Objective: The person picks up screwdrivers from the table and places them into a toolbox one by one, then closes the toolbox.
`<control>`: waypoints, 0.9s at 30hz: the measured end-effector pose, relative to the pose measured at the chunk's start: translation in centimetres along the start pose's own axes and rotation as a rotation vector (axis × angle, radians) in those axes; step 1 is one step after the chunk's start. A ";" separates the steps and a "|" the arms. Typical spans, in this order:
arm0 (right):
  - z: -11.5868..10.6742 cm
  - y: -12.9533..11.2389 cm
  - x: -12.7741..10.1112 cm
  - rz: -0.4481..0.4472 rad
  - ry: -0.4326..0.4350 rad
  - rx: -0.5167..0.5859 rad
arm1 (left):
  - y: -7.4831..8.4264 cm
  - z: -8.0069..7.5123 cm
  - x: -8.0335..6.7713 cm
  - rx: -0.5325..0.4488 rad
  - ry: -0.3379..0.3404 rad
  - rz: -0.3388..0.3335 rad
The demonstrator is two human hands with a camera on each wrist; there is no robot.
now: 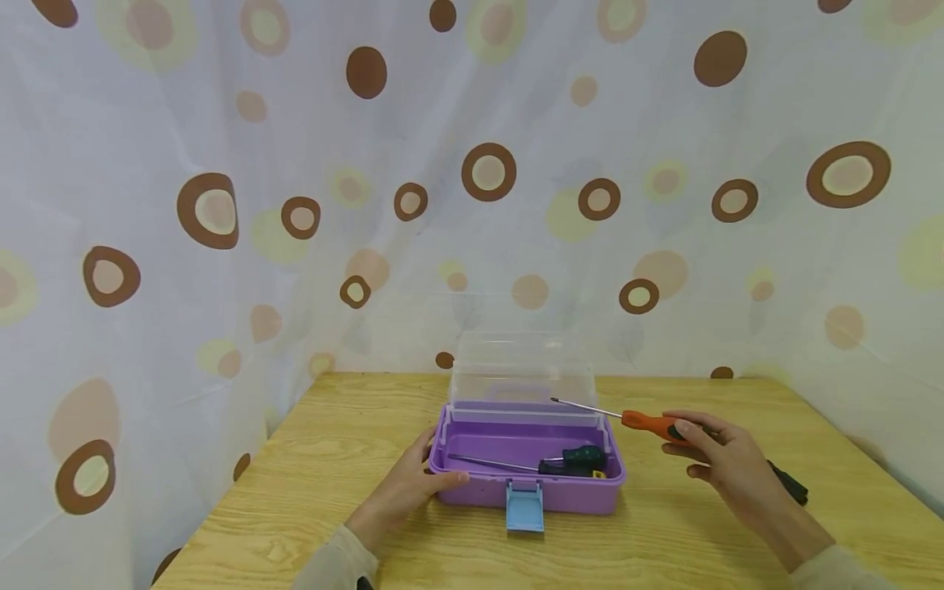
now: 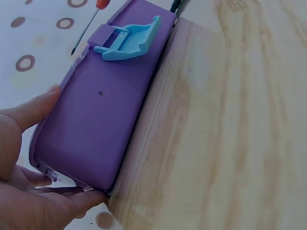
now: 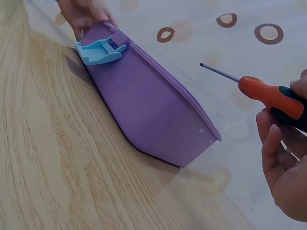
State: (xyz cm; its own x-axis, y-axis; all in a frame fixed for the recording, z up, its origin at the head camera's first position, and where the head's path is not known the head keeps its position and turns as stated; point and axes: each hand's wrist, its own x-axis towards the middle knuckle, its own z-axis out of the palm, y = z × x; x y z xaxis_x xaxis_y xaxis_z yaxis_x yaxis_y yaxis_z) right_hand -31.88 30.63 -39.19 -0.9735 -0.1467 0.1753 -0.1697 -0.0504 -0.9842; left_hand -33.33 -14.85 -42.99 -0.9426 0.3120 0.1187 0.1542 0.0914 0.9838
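Observation:
A purple toolbox (image 1: 578, 496) stands on the wooden table with its clear lid (image 1: 522, 369) raised at the back. My left hand (image 1: 409, 483) grips its left end, thumb over the front rim and fingers along the side. An orange and black screwdriver (image 1: 645, 422) is pinched by the handle in my right hand (image 1: 726, 459). Its metal shaft points left, over the box's right side in the head view. Inside the box lie a screwdriver with a dark green handle (image 1: 585, 456) and a long-shafted one with a black handle (image 1: 560, 469).
A light blue latch (image 1: 524, 510) hangs down from the box's front. Partly hidden behind my right hand, a black object (image 1: 789, 482) lies on the table (image 1: 310, 467). A white sheet (image 1: 413, 123) with brown circles hangs behind the table and along its sides.

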 end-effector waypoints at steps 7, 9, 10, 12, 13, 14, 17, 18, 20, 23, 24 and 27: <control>1.6 0.0 0.9 0.035 -0.054 -0.053 | 0.1 0.0 0.0 -0.012 -0.007 0.007; 2.1 0.1 1.2 0.047 -0.066 -0.073 | 0.1 0.0 -0.1 -0.007 -0.006 0.006; 2.3 0.1 1.3 0.054 -0.068 -0.082 | 0.1 0.0 -0.1 -0.006 -0.005 0.005; 2.7 0.0 1.5 0.063 -0.075 -0.098 | 0.1 0.0 -0.1 0.003 -0.001 0.004; 2.9 0.0 1.6 0.066 -0.080 -0.106 | 0.1 0.0 -0.1 0.004 -0.001 0.003; 3.1 0.0 1.7 0.067 -0.083 -0.115 | 0.1 0.0 0.0 0.004 -0.001 0.004; 3.6 -0.2 1.7 0.066 -0.082 -0.138 | 0.1 0.0 0.0 -0.003 -0.005 0.007; 3.8 -0.2 1.7 0.062 -0.082 -0.148 | 0.1 0.0 0.0 -0.005 -0.006 0.008; 4.3 -0.2 1.8 0.053 -0.081 -0.165 | 0.1 0.0 -0.1 -0.002 -0.003 0.003; 4.9 -0.2 2.0 0.041 -0.094 -0.188 | 0.2 0.0 -0.1 0.002 -0.004 0.003; 5.1 -0.2 2.1 0.034 -0.106 -0.195 | 0.2 0.0 -0.1 0.004 -0.004 0.003; 5.7 -0.2 2.5 0.030 -0.116 -0.217 | 0.2 0.0 -0.1 -0.004 -0.011 0.009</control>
State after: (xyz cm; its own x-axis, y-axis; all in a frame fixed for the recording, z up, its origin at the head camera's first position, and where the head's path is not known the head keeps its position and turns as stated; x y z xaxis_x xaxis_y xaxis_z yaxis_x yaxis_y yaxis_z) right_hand -33.35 24.67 -38.40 -0.9566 -0.2582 0.1352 -0.1821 0.1673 -0.9689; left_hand -33.22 -14.84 -42.80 -0.9380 0.3228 0.1262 0.1616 0.0851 0.9832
